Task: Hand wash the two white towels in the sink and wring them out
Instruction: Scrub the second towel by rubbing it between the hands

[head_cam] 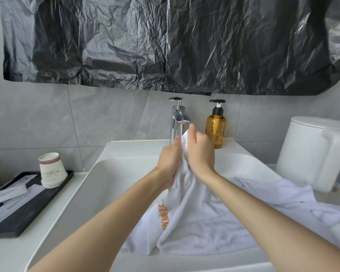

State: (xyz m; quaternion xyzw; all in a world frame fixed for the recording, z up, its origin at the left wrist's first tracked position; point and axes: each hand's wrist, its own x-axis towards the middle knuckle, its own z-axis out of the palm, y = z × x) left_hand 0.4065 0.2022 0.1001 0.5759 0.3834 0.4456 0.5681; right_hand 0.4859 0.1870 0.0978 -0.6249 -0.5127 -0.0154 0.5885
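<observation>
A white towel with orange embroidered lettering hangs from my hands into the white sink. My left hand and my right hand both grip its bunched top, pressed together just below the chrome faucet, where a thin stream of water runs. The towel's lower part spreads over the basin's front. A second white towel lies crumpled on the sink's right rim and the counter, apart from my hands.
An amber pump soap bottle stands right of the faucet. Stacked paper cups sit on a black tray with sachets at the left. A white toilet tank is at the right. Black plastic sheeting covers the wall above.
</observation>
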